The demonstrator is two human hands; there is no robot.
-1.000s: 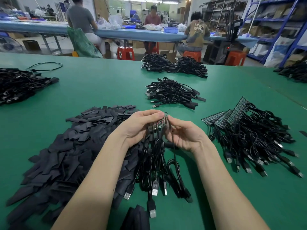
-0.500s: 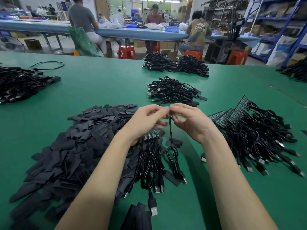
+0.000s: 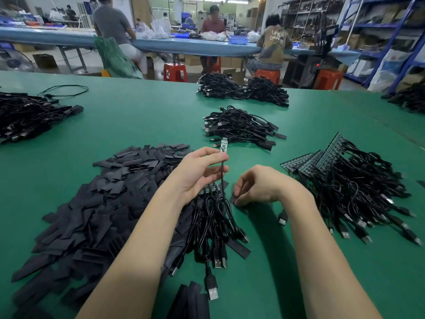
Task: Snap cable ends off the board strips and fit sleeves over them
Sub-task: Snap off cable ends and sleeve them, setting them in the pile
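Green felt-like covering is seen over the whole table [image 3: 138, 125], on which the work is laid out. A single snapped-off cable end [image 3: 223, 145], a small narrow circuit board with its black cable hanging below, is pinched upright between the thumb and fingertips of the left hand [image 3: 197, 171]. Beneath that hand a bunch of black cables [image 3: 213, 222] is gathered, small boards at its top and USB plugs trailing toward the near edge of the table. A flat black sleeve [image 3: 233, 199] is pinched by the curled fingers of the right hand [image 3: 259, 185], low against the table surface, just right of the bunch. A large heap of black sleeves [image 3: 92, 203] is spread to the left of the bunch, partly under the left forearm. To the right of the bunch, board strips [image 3: 322, 157] with cables still attached are fanned out over a tangle of black cables. Beyond the bunch, toward the far edge of the table, a pile of sleeved cables [image 3: 241, 127] is lying, and further piles are placed behind it. Seated people are seen at a blue bench [image 3: 69, 35] past the table.
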